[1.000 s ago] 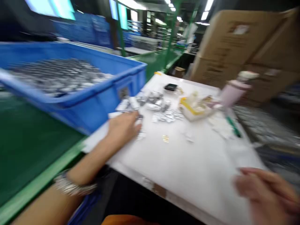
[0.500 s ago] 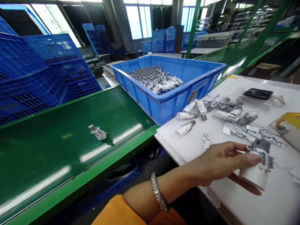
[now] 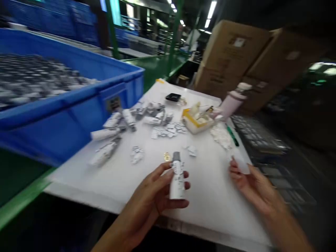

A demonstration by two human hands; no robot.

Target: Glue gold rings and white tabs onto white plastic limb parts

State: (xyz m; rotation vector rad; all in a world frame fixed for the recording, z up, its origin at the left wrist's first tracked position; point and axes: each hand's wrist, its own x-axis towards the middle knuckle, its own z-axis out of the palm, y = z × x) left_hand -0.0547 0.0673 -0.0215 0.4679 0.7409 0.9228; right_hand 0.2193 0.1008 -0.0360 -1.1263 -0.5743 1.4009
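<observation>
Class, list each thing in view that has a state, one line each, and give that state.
Left hand: gripping cylinder
White grey-capped cylinder: held upright
Right hand: raised, fingers touching slip
White slip: off the table
Blue crate: filled with silver parts
Pink bottle: capped

The left hand [image 3: 147, 199] is wrapped round a white tube [image 3: 177, 182], fingers hiding part of it; the print there is too blurred to read; the left forearm runs off the bottom edge at 7 o'clock; the right forearm [image 3: 283, 224] goes off at 5 o'clock; at the right fingertips, a white scrap [image 3: 240, 162] is too blurred to name; over at 9 o'clock the left edge slices off the blue bin [image 3: 65, 119], its heaped pieces [image 3: 34, 77] just a smear; at 1 o'clock, the yellow-edged tray's [image 3: 187, 120] contents are a blur; at 12 o'clock, the black object [image 3: 173, 97] is too small to tell; the carton labels [image 3: 238, 42] can't be read.
</observation>
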